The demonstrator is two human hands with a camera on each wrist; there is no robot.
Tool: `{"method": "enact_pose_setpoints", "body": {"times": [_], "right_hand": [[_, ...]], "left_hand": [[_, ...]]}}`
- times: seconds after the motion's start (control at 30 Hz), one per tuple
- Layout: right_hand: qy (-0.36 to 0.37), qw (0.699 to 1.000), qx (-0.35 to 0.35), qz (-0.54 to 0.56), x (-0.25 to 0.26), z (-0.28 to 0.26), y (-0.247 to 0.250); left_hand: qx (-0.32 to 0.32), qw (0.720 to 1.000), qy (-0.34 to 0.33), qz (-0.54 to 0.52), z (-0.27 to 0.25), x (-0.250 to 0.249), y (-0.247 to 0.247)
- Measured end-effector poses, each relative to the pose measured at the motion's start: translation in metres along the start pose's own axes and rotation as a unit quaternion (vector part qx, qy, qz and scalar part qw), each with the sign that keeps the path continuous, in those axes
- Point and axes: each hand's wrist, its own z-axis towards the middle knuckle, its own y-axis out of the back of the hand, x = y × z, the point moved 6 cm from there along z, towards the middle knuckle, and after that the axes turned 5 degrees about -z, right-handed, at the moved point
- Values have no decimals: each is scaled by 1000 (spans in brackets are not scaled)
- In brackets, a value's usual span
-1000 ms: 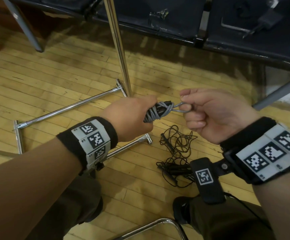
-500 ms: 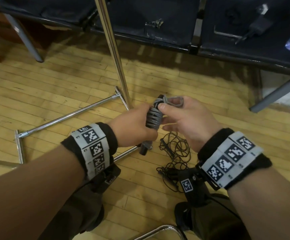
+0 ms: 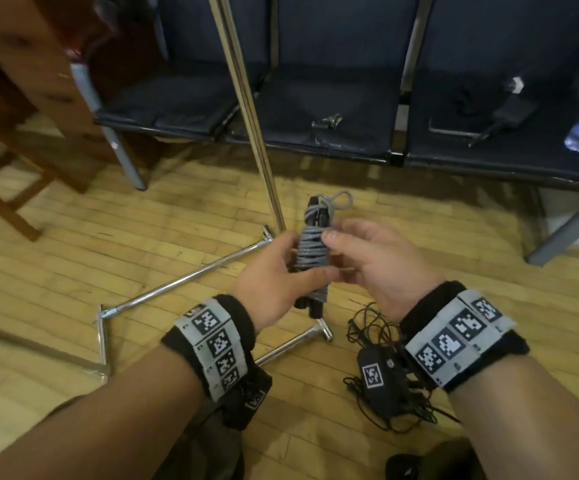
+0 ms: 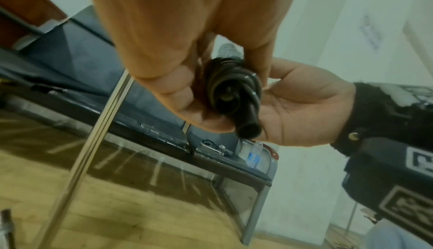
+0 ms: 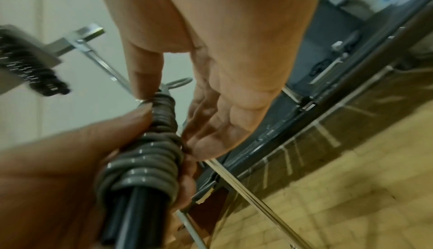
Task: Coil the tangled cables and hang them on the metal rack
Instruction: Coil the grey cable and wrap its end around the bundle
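Cable bundle (image 3: 312,251) gripped upright by left hand (image 3: 274,285), right hand (image 3: 367,261) apparently touching.

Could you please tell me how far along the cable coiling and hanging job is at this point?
One grey cable bundle looks coiled and wrapped, with a small loop at its top. The left hand grips it while the right hand touches its wraps. It is not yet hung on the chrome metal rack. A tangle of thin black cables lies uncoiled on the wooden floor.
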Motion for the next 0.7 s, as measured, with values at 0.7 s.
{"method": "enact_pose_setpoints", "body": {"times": [0.7], "right_hand": [[306,910,155,-231,251,-124,-206]], "left_hand": [[-170,970,-152,-86,-192,-246,191]]}}
